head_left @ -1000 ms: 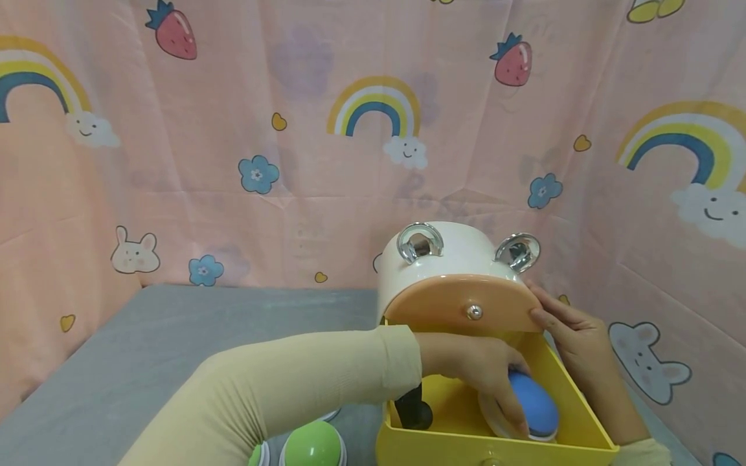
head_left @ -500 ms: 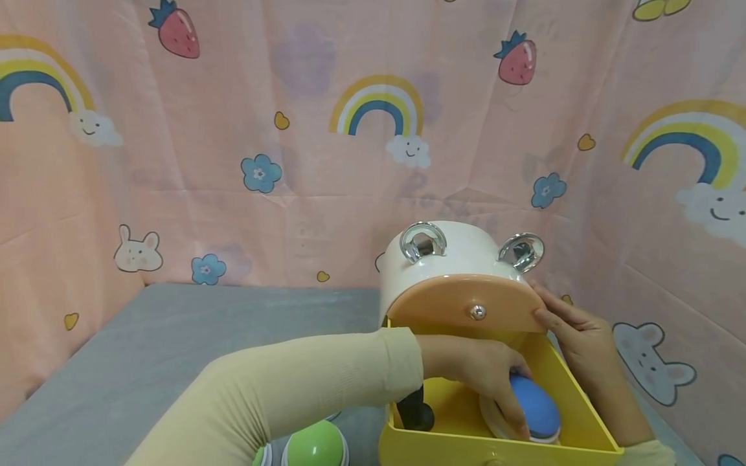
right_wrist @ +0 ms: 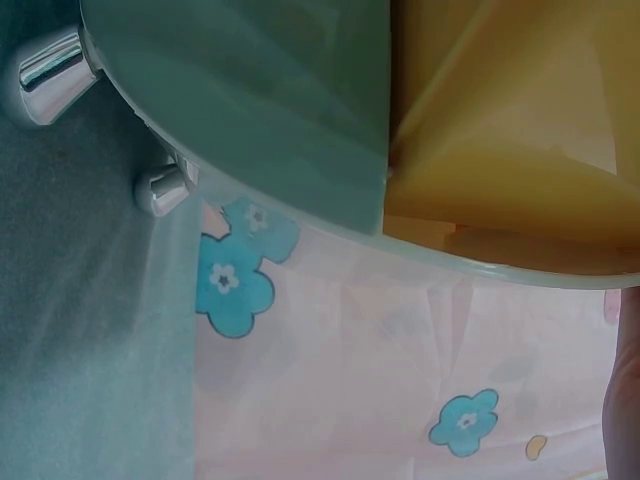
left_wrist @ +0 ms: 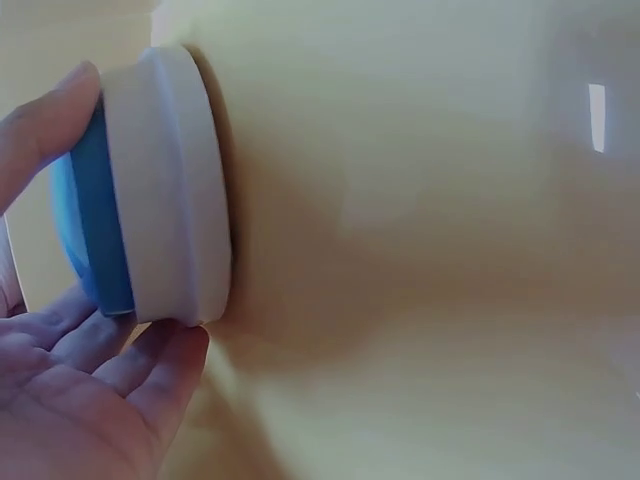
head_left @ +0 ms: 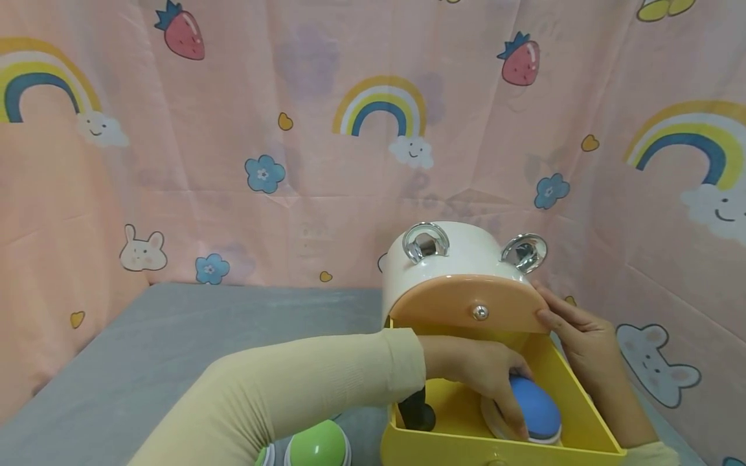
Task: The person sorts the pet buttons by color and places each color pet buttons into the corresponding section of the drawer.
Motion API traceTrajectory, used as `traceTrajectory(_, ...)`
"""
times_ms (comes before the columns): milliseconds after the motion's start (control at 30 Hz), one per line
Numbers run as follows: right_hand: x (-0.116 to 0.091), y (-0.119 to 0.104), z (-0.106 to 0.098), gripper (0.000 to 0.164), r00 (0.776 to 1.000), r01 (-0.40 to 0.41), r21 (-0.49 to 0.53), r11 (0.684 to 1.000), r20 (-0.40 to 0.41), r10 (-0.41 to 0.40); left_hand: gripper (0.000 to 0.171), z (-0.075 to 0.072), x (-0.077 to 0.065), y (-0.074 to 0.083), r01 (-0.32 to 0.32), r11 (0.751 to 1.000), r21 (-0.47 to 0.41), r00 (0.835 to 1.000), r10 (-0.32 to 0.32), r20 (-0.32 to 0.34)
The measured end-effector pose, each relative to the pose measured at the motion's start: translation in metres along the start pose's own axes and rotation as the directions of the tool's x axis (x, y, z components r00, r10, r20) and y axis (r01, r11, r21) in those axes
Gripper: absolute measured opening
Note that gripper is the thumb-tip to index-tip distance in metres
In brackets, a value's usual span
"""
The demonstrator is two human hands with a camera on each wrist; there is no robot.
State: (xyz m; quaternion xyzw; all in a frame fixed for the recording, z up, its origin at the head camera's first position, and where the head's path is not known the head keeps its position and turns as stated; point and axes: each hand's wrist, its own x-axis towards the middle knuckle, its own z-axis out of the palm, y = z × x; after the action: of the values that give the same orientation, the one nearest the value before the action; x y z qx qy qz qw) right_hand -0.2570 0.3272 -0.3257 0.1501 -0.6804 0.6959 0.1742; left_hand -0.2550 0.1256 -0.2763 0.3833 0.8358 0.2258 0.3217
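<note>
Blue button is inside the open yellow drawer, tilted, toward the front right. Left hand pinches it, thumb on one side, fingers on the other. Can't tell if its base touches the drawer floor. Right hand grips the side edge of the white cabinet, thumb at the orange panel. Green button on the grey table, left of the drawer; pink curtain behind.
</note>
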Motion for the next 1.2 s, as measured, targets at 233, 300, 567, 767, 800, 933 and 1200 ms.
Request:
traceTrajectory(233,0.000,0.000,-0.001,0.039,1.000,0.012,0.006,1.000,0.012,-0.012,0.062,0.003,0.000,0.002,0.006,0.996,0.091,1.000,-0.004,-0.022)
traceTrajectory(300,0.000,0.001,0.000,0.039,1.000,0.009,0.011,1.000,0.011,-0.009,0.067,0.004,-0.002,0.004,-0.013,0.991,0.134,0.999,0.017,-0.029)
traceTrajectory(567,0.001,0.001,0.001,0.038,0.998,0.047,0.049,0.998,0.034,-0.048,0.076,-0.008,-0.025,0.025,-0.154,0.919,0.362,0.984,0.177,-0.032)
traceTrajectory(767,0.000,-0.002,-0.001,0.038,0.999,0.015,0.074,0.997,0.039,-0.018,0.072,-0.021,-0.052,0.038,-0.254,0.879,0.405,0.957,0.288,-0.026)
traceTrajectory(800,0.000,-0.003,-0.002,0.038,0.999,0.002,0.056,0.998,0.032,-0.004,0.072,-0.023,-0.058,0.039,-0.265,0.878,0.399,0.953,0.301,-0.030)
traceTrajectory(933,-0.001,-0.004,-0.004,0.038,0.999,-0.044,-0.025,0.999,0.006,0.044,0.069,-0.029,-0.079,0.039,-0.302,0.874,0.381,0.936,0.347,-0.054)
traceTrajectory(1200,-0.001,-0.002,-0.002,0.042,0.998,-0.056,-0.129,0.990,-0.027,0.053,0.063,-0.030,-0.124,0.014,-0.381,0.917,0.114,0.902,0.396,-0.172)
